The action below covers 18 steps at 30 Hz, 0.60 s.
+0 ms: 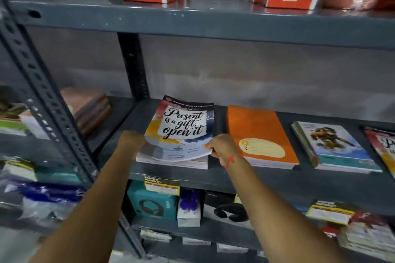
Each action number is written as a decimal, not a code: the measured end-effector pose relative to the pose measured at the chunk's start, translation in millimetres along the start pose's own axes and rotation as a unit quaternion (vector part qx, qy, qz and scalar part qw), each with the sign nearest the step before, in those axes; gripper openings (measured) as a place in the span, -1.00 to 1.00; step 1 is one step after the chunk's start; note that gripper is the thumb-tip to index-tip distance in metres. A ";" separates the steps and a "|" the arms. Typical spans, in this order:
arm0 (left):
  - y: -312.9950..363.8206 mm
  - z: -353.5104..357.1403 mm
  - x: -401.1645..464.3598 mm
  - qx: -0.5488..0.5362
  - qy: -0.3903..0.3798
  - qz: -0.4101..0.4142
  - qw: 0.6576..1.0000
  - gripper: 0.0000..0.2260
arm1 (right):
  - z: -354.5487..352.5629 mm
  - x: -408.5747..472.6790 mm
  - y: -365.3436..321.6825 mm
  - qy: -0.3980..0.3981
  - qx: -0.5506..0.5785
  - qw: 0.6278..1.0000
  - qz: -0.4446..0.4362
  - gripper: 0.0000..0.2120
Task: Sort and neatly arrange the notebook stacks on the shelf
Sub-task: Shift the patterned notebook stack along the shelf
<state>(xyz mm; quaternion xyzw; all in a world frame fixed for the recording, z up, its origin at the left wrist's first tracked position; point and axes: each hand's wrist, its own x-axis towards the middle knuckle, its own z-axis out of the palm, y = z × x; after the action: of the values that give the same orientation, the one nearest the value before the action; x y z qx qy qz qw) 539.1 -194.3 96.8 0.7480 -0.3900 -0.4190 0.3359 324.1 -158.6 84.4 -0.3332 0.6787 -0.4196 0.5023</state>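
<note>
On the middle tier of a grey steel shelf (171, 174) lie four low stacks of notebooks side by side; the leftmost stack (173, 161) is the one in hand, and its top notebook (181, 128), the one whose cover reads "Present is a gift, open it", sits bowed upward, its near edge lifted off the books below. The right hand (222, 148) pinches the near right corner of that cover, thumb over and fingers under; the left hand (131, 142) is at the near left corner, blurred, and whether it grips the book or merely steadies it I cannot tell. Just beside the stack lies an orange notebook stack (259, 134); further right a stack with an illustrated figure on the cover (333, 145); at the frame edge another "Present" cover (382, 147), partly cut off.

These look like thin, soft-cover exercise books; light, floppy, with glossy covers that likely slide on one another; a single corner pinch bends the cover, as the curve here suggests. Better, in my judgement, to take the stack by both long edges, fingers beneath the bottom book, and square it against the shelf floor. The stack lies roughly parallel to its orange neighbour; the arranging seems at an early stage.
</note>
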 end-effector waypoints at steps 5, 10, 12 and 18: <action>-13.3 -2.5 8.3 0.196 0.062 0.097 0.974 -0.66 | 3.6 3.3 13.0 0.004 -0.198 0.979 -0.049 -0.70; -3.0 -0.8 4.0 0.316 0.064 0.129 0.938 -0.78 | -3.3 -5.3 15.7 0.022 -0.348 0.928 -0.135 -0.80; 5.9 8.8 -8.3 0.357 0.074 0.156 0.918 -0.78 | -13.3 -9.8 13.0 0.071 -0.369 0.905 -0.198 -0.93; 55.8 102.4 -79.5 0.246 0.047 0.331 0.910 -0.83 | -107.0 -14.2 -0.2 0.154 -0.188 0.947 -0.211 -0.89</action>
<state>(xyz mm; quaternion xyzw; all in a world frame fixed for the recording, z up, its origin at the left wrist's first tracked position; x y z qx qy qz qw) 403.9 -169.8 128.7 0.6542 -0.6895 -0.1389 0.2782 225.1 -121.2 105.5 -0.4881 0.7285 -0.4272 0.2203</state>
